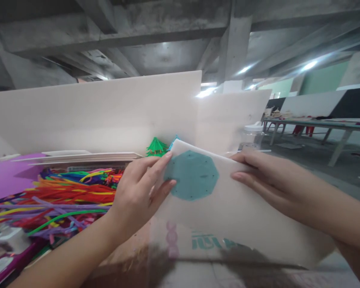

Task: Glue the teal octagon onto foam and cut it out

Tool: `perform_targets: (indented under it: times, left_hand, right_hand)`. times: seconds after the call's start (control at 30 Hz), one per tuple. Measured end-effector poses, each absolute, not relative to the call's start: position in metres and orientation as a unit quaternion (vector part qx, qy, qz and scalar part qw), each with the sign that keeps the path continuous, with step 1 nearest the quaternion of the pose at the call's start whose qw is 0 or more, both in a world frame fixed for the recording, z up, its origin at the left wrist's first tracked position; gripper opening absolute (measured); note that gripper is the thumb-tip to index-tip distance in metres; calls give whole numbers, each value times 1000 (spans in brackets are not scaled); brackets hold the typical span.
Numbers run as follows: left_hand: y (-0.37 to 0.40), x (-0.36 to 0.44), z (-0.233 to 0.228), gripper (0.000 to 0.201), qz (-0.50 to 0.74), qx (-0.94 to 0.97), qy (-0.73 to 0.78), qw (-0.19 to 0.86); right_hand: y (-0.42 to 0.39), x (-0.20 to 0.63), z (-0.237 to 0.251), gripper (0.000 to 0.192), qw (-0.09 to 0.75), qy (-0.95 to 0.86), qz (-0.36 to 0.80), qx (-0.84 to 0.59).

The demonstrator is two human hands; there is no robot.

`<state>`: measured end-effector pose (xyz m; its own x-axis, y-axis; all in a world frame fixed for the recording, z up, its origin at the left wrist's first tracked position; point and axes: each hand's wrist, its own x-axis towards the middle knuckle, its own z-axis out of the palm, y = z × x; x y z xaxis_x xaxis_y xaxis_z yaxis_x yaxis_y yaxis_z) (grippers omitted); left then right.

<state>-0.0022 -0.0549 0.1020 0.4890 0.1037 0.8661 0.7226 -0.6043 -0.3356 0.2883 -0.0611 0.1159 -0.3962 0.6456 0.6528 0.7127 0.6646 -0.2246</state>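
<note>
Left hand (138,188) & right hand (264,180) are pinching a thin clear bag (228,208) w/ a teal shape (192,175) inside. Bag is looking slippery, so it could be sliding out onto the fuzzy sticks (63,196).

**Colours and Patterns**

Sheet (243,208): translucent white, with a teal octagon (192,176) marked by small dark dots. Lower edge carries teal and pink print (198,240). Pipe cleaners (63,196): mixed red, orange, yellow, green, purple, blue. Paper (6,176): purple. Small cone (156,147): green. Partition boards (108,112): off-white. Ceiling (156,36): grey concrete.
</note>
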Motion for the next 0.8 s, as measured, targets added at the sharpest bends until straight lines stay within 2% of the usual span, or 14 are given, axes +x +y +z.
perform_targets:
  times: [0.2, 0.37, 0.43, 0.53, 0.57, 0.67, 0.8]
  left_hand:
    - [-54, -2, 102, 45, -428, -789, -265, 353]
    - [-54, 2, 99, 31, -458, -812, -295, 211]
    - [-47, 3, 95, 29, -458, -815, -335, 113]
    - [-28, 4, 83, 46, -426, -811, -401, -13]
    - [-19, 4, 78, 50, -398, -816, -418, -33]
    - [4, 4, 59, 47, -284, -839, -460, -59]
    - [21, 6, 29, 45, -196, -849, -483, -85]
  right_hand:
    - [-64, 287, 116, 31, 369, -825, -53, -424]
    - [-59, 287, 119, 33, 347, -831, -24, -434]
    - [-49, 288, 119, 34, 311, -839, 4, -448]
    - [-26, 288, 114, 33, 231, -840, 55, -488]
    - [-19, 287, 111, 31, 203, -840, 84, -497]
    - [-4, 283, 92, 27, 122, -821, 200, -521]
    - [0, 275, 63, 24, 43, -785, 250, -566]
